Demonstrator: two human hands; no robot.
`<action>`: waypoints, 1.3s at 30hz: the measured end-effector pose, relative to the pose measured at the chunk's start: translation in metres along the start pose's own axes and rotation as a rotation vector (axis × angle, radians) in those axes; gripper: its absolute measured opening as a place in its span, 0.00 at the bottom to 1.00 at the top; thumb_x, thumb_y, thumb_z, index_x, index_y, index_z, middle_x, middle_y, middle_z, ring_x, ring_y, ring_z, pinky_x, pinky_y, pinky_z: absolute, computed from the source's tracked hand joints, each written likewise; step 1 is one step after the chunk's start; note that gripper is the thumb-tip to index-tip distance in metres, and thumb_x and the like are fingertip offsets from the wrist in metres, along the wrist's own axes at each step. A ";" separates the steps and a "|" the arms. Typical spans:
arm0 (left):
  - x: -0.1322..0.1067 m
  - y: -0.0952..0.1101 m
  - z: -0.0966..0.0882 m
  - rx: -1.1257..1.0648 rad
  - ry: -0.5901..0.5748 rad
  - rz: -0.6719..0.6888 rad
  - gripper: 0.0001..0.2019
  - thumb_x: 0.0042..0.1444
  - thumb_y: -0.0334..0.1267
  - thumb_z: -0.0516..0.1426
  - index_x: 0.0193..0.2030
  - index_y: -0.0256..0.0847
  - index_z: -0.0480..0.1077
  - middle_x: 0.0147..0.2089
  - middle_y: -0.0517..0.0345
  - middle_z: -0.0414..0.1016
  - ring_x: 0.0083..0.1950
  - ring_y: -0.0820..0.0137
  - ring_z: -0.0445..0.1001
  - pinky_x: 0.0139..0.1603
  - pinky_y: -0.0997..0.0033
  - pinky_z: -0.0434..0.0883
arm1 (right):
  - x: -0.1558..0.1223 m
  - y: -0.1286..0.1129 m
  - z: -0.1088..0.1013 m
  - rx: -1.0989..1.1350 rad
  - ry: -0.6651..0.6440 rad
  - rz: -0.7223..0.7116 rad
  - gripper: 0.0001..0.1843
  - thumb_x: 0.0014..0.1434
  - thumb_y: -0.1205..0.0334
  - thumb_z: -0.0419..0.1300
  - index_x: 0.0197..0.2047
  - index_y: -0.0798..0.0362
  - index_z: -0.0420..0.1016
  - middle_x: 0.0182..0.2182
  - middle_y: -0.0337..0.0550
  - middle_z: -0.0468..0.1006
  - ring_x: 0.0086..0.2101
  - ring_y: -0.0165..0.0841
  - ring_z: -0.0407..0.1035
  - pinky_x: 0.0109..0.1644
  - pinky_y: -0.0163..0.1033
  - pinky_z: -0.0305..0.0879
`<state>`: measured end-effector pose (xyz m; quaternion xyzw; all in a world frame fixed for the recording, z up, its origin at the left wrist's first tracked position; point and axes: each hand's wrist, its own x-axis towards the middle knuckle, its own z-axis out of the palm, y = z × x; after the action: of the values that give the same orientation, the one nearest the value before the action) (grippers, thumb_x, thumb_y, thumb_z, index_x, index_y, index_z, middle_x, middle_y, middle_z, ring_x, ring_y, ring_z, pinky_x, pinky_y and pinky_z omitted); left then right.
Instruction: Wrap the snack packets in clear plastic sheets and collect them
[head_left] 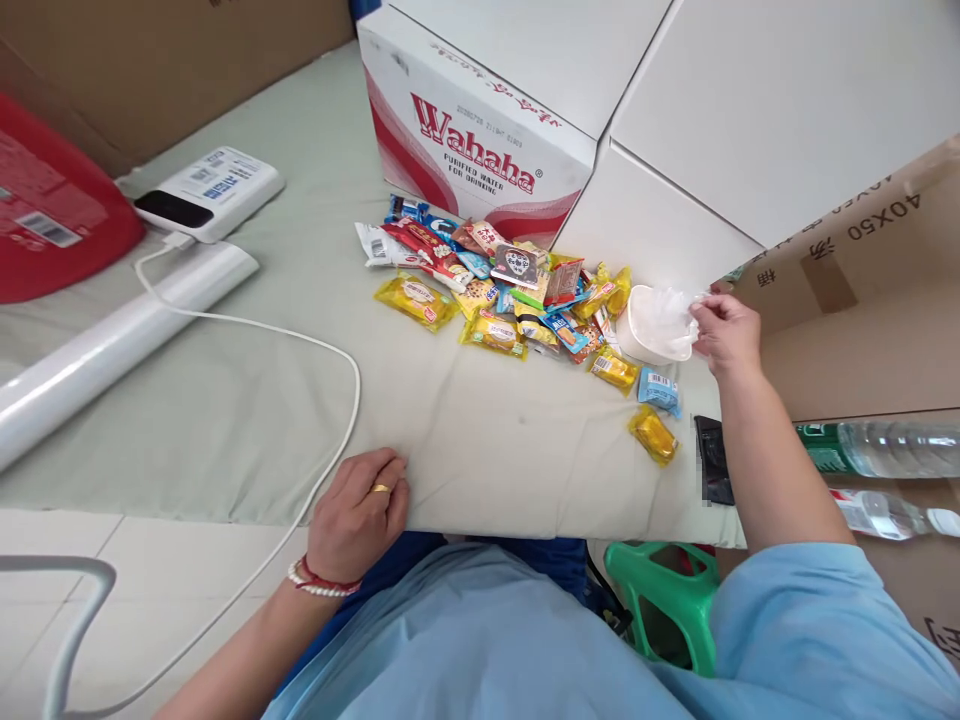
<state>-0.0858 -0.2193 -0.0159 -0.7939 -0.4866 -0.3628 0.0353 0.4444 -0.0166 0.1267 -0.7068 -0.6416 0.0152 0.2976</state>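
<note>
Pale cloth [480, 430], clear plastic [671, 312] in right grip [727, 333], tub [645, 345] beside

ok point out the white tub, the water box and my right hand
white tub [646, 342]: head view, on its near wall
water box [480, 150]: head view, on its printed front
right hand [729, 332]: head view, on the back of it

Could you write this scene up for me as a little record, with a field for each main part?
Right hand: pinching translucent plastic at a white tub
Left hand: curled, resting on the cloth-covered table
Snacks: wrapped, mostly heaped before the Wahaha carton
Left side: white device with a cable plugged in, beside a red container
Floor: green stool
</note>
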 end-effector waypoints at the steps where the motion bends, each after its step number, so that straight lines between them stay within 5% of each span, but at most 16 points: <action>1: 0.000 0.000 0.000 -0.006 0.010 -0.009 0.11 0.59 0.25 0.59 0.47 0.39 0.74 0.45 0.45 0.81 0.44 0.59 0.80 0.47 0.59 0.78 | 0.000 -0.004 -0.008 0.152 0.032 0.043 0.17 0.62 0.40 0.57 0.39 0.45 0.71 0.28 0.41 0.70 0.25 0.36 0.62 0.26 0.41 0.60; 5: 0.003 0.004 -0.004 -0.126 0.043 -0.123 0.10 0.61 0.27 0.59 0.47 0.41 0.76 0.45 0.47 0.81 0.45 0.61 0.80 0.48 0.62 0.78 | -0.031 -0.041 -0.029 0.871 0.039 0.225 0.18 0.52 0.50 0.70 0.34 0.45 0.65 0.26 0.35 0.63 0.24 0.30 0.57 0.25 0.34 0.54; 8: 0.009 0.018 -0.013 -0.361 -0.012 -0.317 0.08 0.65 0.31 0.57 0.46 0.42 0.77 0.44 0.51 0.82 0.44 0.65 0.80 0.47 0.65 0.77 | -0.089 -0.085 -0.009 1.094 -0.111 0.293 0.14 0.54 0.51 0.70 0.37 0.45 0.71 0.28 0.34 0.65 0.22 0.26 0.52 0.24 0.33 0.54; 13: 0.030 0.058 -0.017 -1.006 -0.276 -0.783 0.16 0.69 0.51 0.56 0.43 0.41 0.77 0.36 0.54 0.79 0.35 0.69 0.77 0.35 0.69 0.76 | -0.209 -0.161 0.066 1.113 -0.377 0.337 0.14 0.57 0.47 0.72 0.38 0.44 0.76 0.26 0.34 0.70 0.21 0.28 0.60 0.25 0.36 0.61; 17: 0.048 0.074 -0.002 -1.434 -0.349 -1.143 0.27 0.56 0.66 0.63 0.43 0.41 0.73 0.42 0.54 0.77 0.40 0.67 0.78 0.29 0.71 0.76 | -0.260 -0.199 0.091 0.816 -0.441 0.067 0.06 0.65 0.51 0.67 0.39 0.42 0.82 0.38 0.43 0.81 0.37 0.39 0.76 0.42 0.46 0.75; 20: 0.051 0.073 0.009 -1.472 -0.296 -1.180 0.28 0.46 0.62 0.72 0.39 0.41 0.71 0.36 0.61 0.75 0.36 0.71 0.75 0.31 0.73 0.75 | -0.269 -0.205 0.090 0.711 -0.470 -0.121 0.05 0.67 0.56 0.65 0.43 0.39 0.84 0.44 0.44 0.83 0.45 0.42 0.78 0.52 0.51 0.75; 22: 0.049 0.071 0.012 -1.451 -0.255 -1.176 0.26 0.44 0.58 0.73 0.36 0.40 0.72 0.32 0.63 0.74 0.31 0.74 0.72 0.34 0.73 0.74 | -0.271 -0.200 0.088 0.743 -0.469 -0.120 0.05 0.67 0.58 0.64 0.44 0.39 0.83 0.44 0.44 0.83 0.44 0.41 0.77 0.51 0.50 0.75; 28: 0.037 0.071 0.009 -1.294 -0.313 -1.040 0.19 0.55 0.55 0.68 0.36 0.40 0.77 0.32 0.60 0.76 0.33 0.71 0.73 0.39 0.69 0.72 | -0.279 -0.193 0.090 0.922 -0.550 0.161 0.15 0.65 0.45 0.66 0.50 0.43 0.81 0.43 0.43 0.81 0.40 0.37 0.75 0.43 0.42 0.73; 31: 0.034 0.074 0.008 -1.242 -0.274 -0.946 0.17 0.54 0.53 0.69 0.35 0.40 0.78 0.33 0.59 0.75 0.35 0.71 0.72 0.38 0.70 0.69 | -0.279 -0.200 0.097 0.894 -0.498 0.252 0.16 0.60 0.45 0.71 0.46 0.45 0.82 0.40 0.42 0.81 0.38 0.35 0.72 0.42 0.40 0.71; 35: 0.033 0.070 0.009 -1.345 -0.172 -1.078 0.19 0.52 0.54 0.71 0.35 0.40 0.76 0.31 0.61 0.75 0.33 0.73 0.70 0.37 0.72 0.69 | -0.268 -0.199 0.101 1.098 -0.356 0.572 0.18 0.55 0.44 0.73 0.38 0.48 0.79 0.27 0.35 0.72 0.25 0.27 0.60 0.29 0.34 0.60; 39: 0.036 0.063 0.007 -1.513 -0.082 -1.219 0.24 0.48 0.58 0.72 0.38 0.40 0.75 0.36 0.60 0.78 0.37 0.72 0.74 0.40 0.70 0.75 | -0.264 -0.186 0.091 1.047 -0.502 0.620 0.22 0.51 0.43 0.75 0.38 0.51 0.78 0.26 0.35 0.70 0.23 0.26 0.58 0.25 0.32 0.56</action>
<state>-0.0226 -0.2228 0.0193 -0.2306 -0.4533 -0.5079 -0.6953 0.1937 -0.2220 0.0385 -0.5956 -0.3658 0.5750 0.4253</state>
